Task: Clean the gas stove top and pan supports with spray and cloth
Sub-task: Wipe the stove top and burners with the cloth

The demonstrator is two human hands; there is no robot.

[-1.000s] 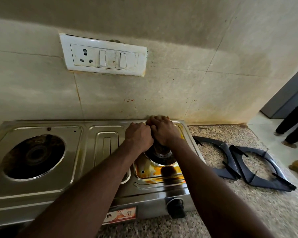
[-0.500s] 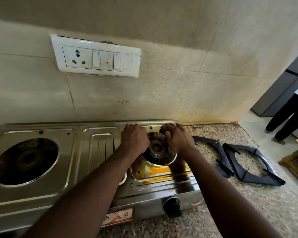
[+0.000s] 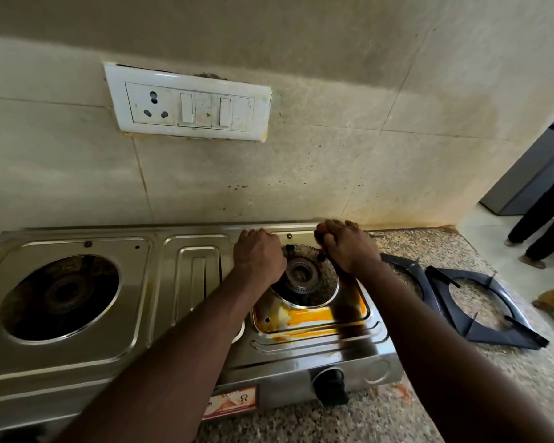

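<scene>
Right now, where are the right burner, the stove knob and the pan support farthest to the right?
right burner (image 3: 301, 274): head view, on its central ring.
stove knob (image 3: 331, 383): head view, on its black front face.
far-right pan support (image 3: 499, 337): head view, on its near frame edge.

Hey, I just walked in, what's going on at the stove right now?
A person is working with both bare hands at the right burner of a steel gas stove. The left hand rests curled at the burner opening's left edge. The right hand is curled at its back right corner, and what it grips is unclear. Both black pan supports are off, overlapping on the granite counter. An orange stain sits in front of the burner. No spray or cloth is visible.
</scene>
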